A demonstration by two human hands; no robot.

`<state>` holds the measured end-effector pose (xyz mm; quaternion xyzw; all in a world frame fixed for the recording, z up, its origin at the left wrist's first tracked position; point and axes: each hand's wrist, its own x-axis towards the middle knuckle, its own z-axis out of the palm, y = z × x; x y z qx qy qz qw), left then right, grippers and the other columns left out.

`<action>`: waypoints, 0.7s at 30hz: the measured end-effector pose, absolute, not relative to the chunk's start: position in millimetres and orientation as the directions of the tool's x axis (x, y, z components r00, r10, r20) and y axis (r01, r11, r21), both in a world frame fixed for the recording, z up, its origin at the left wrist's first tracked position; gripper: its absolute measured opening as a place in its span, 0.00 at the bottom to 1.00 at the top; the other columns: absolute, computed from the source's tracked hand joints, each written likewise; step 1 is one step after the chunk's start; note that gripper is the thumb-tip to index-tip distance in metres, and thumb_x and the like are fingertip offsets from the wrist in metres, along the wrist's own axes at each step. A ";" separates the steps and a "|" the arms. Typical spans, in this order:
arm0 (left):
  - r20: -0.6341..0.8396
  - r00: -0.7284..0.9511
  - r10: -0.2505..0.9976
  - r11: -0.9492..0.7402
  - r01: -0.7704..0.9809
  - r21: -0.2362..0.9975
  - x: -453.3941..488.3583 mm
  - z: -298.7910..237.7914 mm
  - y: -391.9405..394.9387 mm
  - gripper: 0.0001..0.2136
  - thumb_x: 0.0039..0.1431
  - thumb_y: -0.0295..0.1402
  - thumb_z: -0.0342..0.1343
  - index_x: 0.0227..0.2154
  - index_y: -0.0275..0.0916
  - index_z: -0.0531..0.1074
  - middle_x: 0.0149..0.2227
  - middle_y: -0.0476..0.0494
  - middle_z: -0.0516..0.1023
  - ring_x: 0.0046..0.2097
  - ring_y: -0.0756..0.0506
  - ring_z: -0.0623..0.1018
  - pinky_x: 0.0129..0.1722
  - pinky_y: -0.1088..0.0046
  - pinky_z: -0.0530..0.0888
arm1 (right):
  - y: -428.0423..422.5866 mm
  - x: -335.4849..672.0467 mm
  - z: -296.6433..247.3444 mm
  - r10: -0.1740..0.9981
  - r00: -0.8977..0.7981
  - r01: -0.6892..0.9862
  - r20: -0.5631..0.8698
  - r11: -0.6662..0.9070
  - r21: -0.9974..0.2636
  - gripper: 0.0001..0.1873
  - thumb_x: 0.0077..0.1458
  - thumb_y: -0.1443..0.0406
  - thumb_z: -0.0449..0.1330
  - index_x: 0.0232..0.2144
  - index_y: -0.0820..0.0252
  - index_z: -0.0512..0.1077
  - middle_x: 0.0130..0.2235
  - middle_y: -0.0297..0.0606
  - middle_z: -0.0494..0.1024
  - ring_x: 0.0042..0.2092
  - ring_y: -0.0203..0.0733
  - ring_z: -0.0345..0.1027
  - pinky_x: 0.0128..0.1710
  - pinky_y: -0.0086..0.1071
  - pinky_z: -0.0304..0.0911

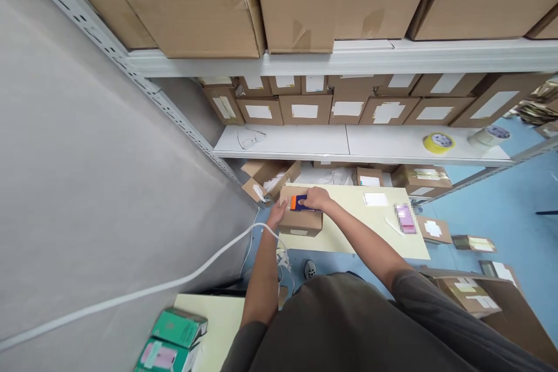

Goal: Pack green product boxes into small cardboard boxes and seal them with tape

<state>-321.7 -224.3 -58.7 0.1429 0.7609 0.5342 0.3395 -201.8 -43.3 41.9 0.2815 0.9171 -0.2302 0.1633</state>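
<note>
A closed brown cardboard box (301, 221) sits at the left end of the pale yellow table (349, 232). My left hand (278, 213) grips the box at its left end, its fingers partly hidden from this angle. Above the box top, my right hand (318, 199) is closed around an orange and dark blue hand-held object (298, 203). Its orange end points left, towards my left fingers. From here I cannot tell exactly what kind of object it is.
An open carton (257, 171) stands beyond the box. On the table lie a white label sheet (375, 199), a white pen-like stick (394, 226) and a blurred pink item (406, 218). The shelf (288, 140) holds glasses (251, 139) and yellow tape (438, 143). A white cable (174, 282) crosses left.
</note>
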 end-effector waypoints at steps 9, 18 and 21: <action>-0.367 -0.663 0.652 0.428 -0.078 0.900 -240.0 -67.0 -146.5 0.21 0.74 0.47 0.57 0.56 0.36 0.82 0.59 0.30 0.85 0.64 0.33 0.81 0.67 0.56 0.74 | 16.1 -114.4 62.6 0.544 -0.700 0.696 -0.462 0.663 -0.276 0.31 0.59 0.42 0.71 0.50 0.61 0.86 0.52 0.58 0.87 0.56 0.64 0.82 0.51 0.41 0.73; -0.380 -0.459 0.803 0.477 0.112 0.872 -107.9 -71.4 -44.8 0.24 0.74 0.48 0.56 0.61 0.35 0.80 0.61 0.29 0.84 0.66 0.33 0.81 0.68 0.58 0.72 | 100.1 100.3 75.9 0.614 -0.582 0.790 -0.534 0.584 -0.188 0.35 0.66 0.38 0.63 0.52 0.62 0.86 0.52 0.53 0.88 0.54 0.56 0.81 0.49 0.34 0.69; -0.386 -0.450 0.805 0.494 0.149 0.856 -100.3 -74.1 -29.6 0.24 0.72 0.49 0.59 0.60 0.37 0.81 0.61 0.30 0.84 0.67 0.31 0.79 0.70 0.57 0.71 | 124.9 182.5 76.1 0.685 -0.481 0.856 -0.547 0.502 -0.124 0.30 0.68 0.42 0.63 0.47 0.63 0.86 0.49 0.54 0.88 0.50 0.55 0.81 0.44 0.34 0.66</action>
